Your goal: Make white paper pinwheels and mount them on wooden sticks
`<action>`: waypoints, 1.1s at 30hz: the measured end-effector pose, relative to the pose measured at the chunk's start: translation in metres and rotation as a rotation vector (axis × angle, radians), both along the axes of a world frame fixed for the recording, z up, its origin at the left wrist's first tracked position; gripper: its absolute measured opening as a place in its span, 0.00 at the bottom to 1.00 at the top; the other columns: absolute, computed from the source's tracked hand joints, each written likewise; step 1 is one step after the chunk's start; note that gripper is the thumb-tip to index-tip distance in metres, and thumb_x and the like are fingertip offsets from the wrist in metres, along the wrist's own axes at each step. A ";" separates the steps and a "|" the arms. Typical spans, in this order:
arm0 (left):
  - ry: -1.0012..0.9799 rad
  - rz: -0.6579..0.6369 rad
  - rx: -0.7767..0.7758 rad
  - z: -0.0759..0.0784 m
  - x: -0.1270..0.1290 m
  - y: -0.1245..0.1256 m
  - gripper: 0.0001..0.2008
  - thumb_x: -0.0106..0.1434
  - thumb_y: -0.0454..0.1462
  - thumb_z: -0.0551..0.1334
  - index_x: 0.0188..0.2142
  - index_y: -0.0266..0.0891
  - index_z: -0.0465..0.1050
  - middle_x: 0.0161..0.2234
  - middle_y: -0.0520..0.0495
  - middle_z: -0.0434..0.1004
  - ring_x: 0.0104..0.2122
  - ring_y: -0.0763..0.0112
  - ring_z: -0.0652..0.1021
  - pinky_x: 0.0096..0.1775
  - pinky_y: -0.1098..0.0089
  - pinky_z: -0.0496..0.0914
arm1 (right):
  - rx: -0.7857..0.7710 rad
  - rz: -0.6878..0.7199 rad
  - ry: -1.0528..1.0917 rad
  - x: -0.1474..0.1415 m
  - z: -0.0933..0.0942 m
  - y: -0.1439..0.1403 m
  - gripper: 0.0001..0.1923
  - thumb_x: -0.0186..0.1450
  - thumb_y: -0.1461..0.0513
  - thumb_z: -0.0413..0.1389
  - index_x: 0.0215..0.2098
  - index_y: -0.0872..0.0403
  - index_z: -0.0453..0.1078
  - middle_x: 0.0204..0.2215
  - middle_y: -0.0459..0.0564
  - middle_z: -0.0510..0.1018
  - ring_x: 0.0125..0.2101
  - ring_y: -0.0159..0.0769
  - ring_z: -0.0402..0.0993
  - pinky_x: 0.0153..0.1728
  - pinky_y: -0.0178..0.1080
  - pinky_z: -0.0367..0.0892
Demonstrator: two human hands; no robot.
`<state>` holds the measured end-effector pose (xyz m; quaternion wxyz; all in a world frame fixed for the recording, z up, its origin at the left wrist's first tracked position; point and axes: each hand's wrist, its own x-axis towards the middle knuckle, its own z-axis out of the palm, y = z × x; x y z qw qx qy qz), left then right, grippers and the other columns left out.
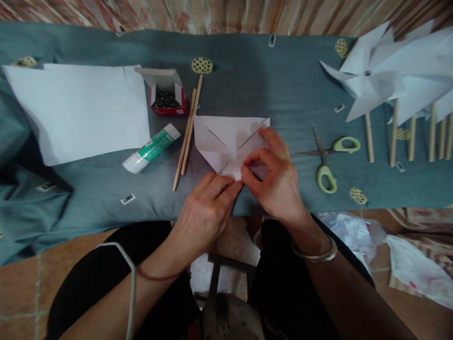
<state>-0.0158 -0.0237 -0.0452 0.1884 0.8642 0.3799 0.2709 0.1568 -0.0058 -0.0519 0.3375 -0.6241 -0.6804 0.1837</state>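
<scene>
A folded sheet of white paper [228, 141] is seen at the middle of the frame, lying on a blue-grey cloth [269, 80] that covers the work surface. The paper has been creased into a downward-pointing shape, with flaps meeting near its lower tip. The left hand [207, 208] is placed just below the middle of the frame, its fingers held together and pressed flat against the lower tip of the paper. The right hand [274, 177] is set just to the right of it, with thumb and forefinger pinched on the paper's right flap while the other fingers rest along the flap's upper edge. A silver bangle [316, 252] is worn on the right wrist.

Left of the paper, two wooden sticks [187, 134] are laid side by side, and a glue tube [151, 148] with a green label is lying beside them. A small open red box [165, 94] holding dark pieces is found above the glue. A stack of plain white sheets [79, 108] is spread at the upper left of the frame. Right of the hands, open scissors [327, 158] with pale green handles are seen, and finished white pinwheels [392, 71] on sticks are gathered at the upper right.
</scene>
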 end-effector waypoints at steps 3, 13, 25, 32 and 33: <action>-0.006 0.005 0.001 -0.001 0.000 -0.001 0.12 0.68 0.29 0.57 0.49 0.32 0.72 0.41 0.40 0.77 0.40 0.63 0.75 0.41 0.62 0.77 | -0.006 0.007 0.001 0.000 0.000 0.000 0.02 0.60 0.64 0.57 0.30 0.50 0.70 0.62 0.53 0.66 0.64 0.46 0.59 0.64 0.53 0.57; -0.003 -0.002 0.002 -0.001 0.000 -0.001 0.11 0.67 0.29 0.57 0.48 0.29 0.72 0.41 0.39 0.77 0.41 0.63 0.75 0.41 0.62 0.77 | -0.021 0.008 0.017 -0.001 0.003 -0.002 0.05 0.61 0.65 0.56 0.31 0.47 0.70 0.62 0.47 0.66 0.65 0.45 0.57 0.66 0.53 0.56; 0.006 -0.009 -0.005 0.000 0.000 0.000 0.12 0.67 0.29 0.57 0.49 0.29 0.73 0.41 0.39 0.77 0.40 0.62 0.75 0.41 0.61 0.77 | -0.015 0.104 0.028 -0.002 0.003 -0.005 0.20 0.63 0.68 0.53 0.43 0.35 0.75 0.64 0.31 0.61 0.68 0.42 0.49 0.69 0.55 0.51; 0.013 -0.005 -0.003 0.001 0.000 0.000 0.11 0.67 0.30 0.57 0.48 0.30 0.73 0.41 0.39 0.77 0.41 0.63 0.76 0.41 0.62 0.77 | -0.054 0.162 0.012 -0.001 0.006 -0.005 0.19 0.63 0.67 0.53 0.44 0.35 0.75 0.65 0.31 0.61 0.70 0.46 0.45 0.67 0.59 0.52; 0.012 -0.007 -0.003 0.001 0.000 0.000 0.11 0.68 0.30 0.57 0.49 0.30 0.73 0.41 0.40 0.77 0.41 0.63 0.76 0.41 0.62 0.77 | -0.069 0.167 0.032 -0.001 0.006 -0.005 0.19 0.63 0.66 0.53 0.45 0.35 0.74 0.65 0.32 0.62 0.70 0.47 0.44 0.67 0.60 0.51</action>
